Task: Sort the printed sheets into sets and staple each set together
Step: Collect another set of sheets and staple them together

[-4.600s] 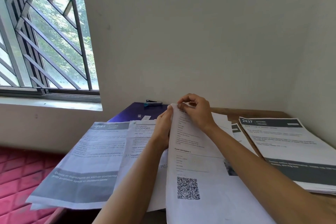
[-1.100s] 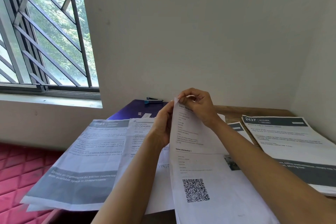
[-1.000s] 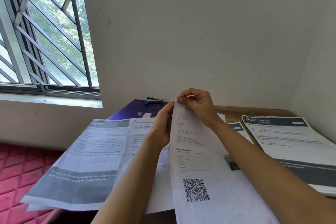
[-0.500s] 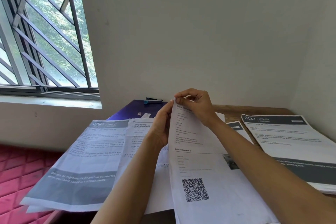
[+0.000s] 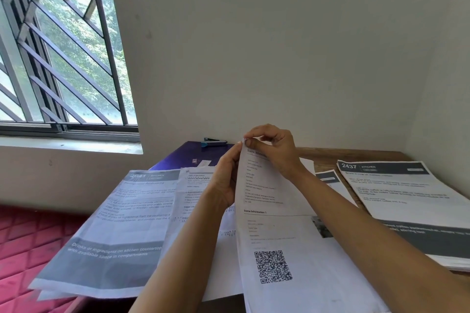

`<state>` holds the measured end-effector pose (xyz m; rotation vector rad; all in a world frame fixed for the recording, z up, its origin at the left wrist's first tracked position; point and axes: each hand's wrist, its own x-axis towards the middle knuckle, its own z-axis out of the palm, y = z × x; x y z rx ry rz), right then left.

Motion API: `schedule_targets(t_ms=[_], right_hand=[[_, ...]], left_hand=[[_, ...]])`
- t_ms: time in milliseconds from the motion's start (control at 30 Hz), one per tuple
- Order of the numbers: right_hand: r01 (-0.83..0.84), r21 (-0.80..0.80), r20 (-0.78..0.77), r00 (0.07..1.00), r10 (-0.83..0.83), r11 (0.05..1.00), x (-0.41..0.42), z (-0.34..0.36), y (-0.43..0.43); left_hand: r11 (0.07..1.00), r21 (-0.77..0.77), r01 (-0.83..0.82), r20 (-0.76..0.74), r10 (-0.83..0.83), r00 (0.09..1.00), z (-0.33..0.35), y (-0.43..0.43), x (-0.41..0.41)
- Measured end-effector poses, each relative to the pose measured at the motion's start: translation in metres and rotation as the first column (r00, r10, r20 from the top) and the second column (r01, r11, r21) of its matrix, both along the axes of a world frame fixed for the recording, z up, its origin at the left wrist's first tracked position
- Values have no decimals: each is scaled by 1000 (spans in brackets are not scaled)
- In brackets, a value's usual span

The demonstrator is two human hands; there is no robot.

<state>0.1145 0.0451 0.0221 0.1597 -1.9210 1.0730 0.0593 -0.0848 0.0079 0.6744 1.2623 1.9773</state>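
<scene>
A white printed sheet with a QR code (image 5: 284,231) is lifted at its far end above the table. My right hand (image 5: 276,150) pinches its top left corner between thumb and fingertips. My left hand (image 5: 226,178) holds the sheet's left edge just below that corner, fingers behind the paper. A sheet headed 2641 (image 5: 119,221) lies at the left, with a text sheet (image 5: 193,193) partly over it. A stack headed 2437 (image 5: 407,198) lies at the right. A small blue and black stapler (image 5: 215,142) rests at the far edge by the wall.
A purple folder (image 5: 188,156) lies under the stapler at the back. The wooden table (image 5: 356,155) meets a white wall behind and to the right. A barred window is at upper left, and a red quilted surface (image 5: 28,236) lies below the table's left edge.
Both hands have kept hold of the QR-code sheet's top corner. My right fingers have shifted slightly on the corner, and the view has moved a little.
</scene>
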Motion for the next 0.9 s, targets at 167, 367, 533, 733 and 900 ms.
schedule_targets(t_ms=[167, 367, 533, 733, 900], right_hand=[[-1, 8, 7, 1000, 1, 1000, -2, -1, 1], [4, 19, -11, 1000, -4, 1000, -3, -2, 3], [48, 17, -29, 998, -48, 999, -1, -4, 2], [66, 32, -63, 996, -64, 997, 0, -6, 1], [68, 40, -62, 996, -66, 997, -1, -6, 3]], left_hand=[[1000, -7, 4, 2, -4, 1000, 0, 0, 0], [1000, -5, 6, 13, -6, 1000, 2, -1, 0], [1000, 16, 16, 43, -17, 999, 1, -1, 0], [1000, 20, 19, 52, -20, 998, 2, -1, 0], [1000, 5, -5, 53, 5, 999, 1, 0, -2]])
